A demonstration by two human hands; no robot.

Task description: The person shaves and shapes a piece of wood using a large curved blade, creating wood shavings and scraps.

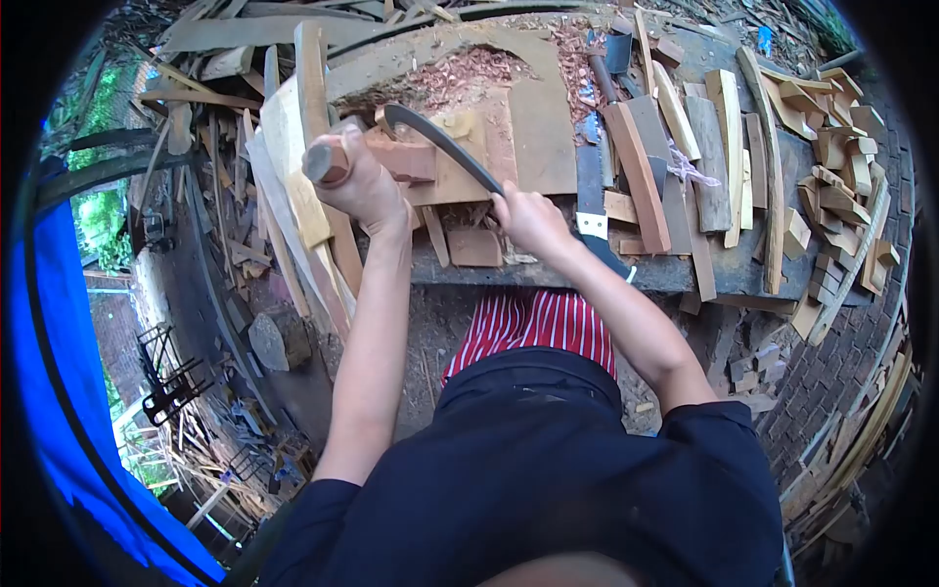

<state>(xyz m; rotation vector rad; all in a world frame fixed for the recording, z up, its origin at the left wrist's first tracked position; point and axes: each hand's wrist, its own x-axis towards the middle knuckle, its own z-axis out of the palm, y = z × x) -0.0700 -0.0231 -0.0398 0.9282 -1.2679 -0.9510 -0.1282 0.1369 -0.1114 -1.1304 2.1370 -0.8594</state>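
Note:
My left hand (370, 191) is closed around a thick piece of wood with a faceted end (325, 164), which points up toward me. Beside those fingers, a reddish wood block (406, 161) lies across a flat board (465, 161) on the bench. In my right hand (533, 225), fingers are wrapped round the lower end of a curved, dark, blade-like tool (445, 145). The tool arcs up and left, and its hooked far end overlaps the reddish block's back edge. The part inside my right fist is hidden.
A large knife with a white-riveted handle (592, 196) lies right of the board. Wood strips (641, 176) and cut blocks (841, 196) cover the bench's right side. Shavings (460, 78) heap at the back. Long slats (303, 196) lean at left; a log piece (280, 340) sits below.

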